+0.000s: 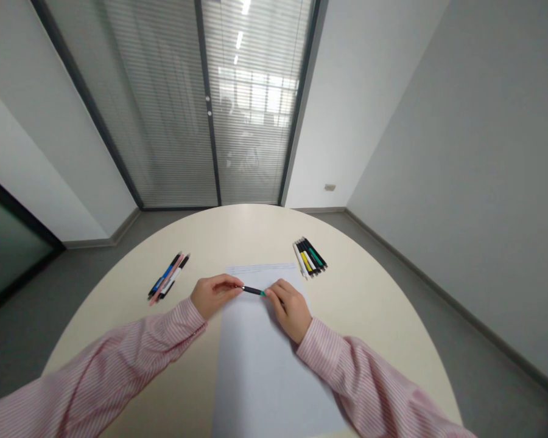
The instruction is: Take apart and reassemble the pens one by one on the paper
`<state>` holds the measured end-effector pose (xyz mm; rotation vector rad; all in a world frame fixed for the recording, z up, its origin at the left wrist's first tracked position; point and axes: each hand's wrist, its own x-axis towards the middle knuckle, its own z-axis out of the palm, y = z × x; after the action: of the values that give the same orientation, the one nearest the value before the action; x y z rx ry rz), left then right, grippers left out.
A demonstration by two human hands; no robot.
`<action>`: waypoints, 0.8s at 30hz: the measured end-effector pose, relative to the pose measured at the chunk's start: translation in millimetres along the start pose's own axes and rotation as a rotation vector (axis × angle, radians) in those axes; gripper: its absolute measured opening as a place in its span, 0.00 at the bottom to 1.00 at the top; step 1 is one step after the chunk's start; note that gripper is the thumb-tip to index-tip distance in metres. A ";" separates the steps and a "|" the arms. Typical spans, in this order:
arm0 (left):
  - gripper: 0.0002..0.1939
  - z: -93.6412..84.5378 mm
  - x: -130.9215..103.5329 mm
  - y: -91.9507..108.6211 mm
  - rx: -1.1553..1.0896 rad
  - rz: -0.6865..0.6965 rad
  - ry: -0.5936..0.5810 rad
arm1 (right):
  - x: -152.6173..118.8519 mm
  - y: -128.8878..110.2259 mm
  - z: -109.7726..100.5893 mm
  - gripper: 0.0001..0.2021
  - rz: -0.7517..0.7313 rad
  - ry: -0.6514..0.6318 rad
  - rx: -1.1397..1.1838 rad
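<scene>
Between my hands a black and green pen point(254, 291) lies nearly level above a white sheet of paper point(260, 365). My left hand point(215, 294) pinches its left end between thumb and fingers. At the green right end, my right hand point(290, 307) grips the pen with thumb and fingertips. The fingers cover both ends of the pen. Beyond my right hand sits a row of several pens point(310, 257) in white, yellow, black and green. To the left of my left hand lies another group of pens point(168, 278), blue, pink, and black with white.
Everything lies on a round cream table point(251, 228), its curved edge visible at the far side. Past it stand a glass partition with blinds point(164, 121) and a grey wall point(475, 152). A small socket point(330, 187) is low on the wall.
</scene>
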<state>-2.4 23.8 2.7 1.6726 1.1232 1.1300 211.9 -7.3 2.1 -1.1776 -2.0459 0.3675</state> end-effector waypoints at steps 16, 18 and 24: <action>0.12 -0.4 0.9 -4.4 -0.014 0.005 0.051 | -1.6 3.3 2.8 0.09 0.075 0.078 0.057; 0.12 -0.4 1.3 -4.9 -0.017 0.009 0.052 | -1.6 3.5 2.0 0.05 0.071 0.074 0.050; 0.13 -2.4 3.0 -5.3 -0.013 0.019 0.060 | -1.7 1.2 0.8 0.08 0.115 0.033 0.090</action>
<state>-5.2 28.5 -0.8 1.6527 1.1370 1.2045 212.7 -8.0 0.1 -1.2411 -1.9180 0.4884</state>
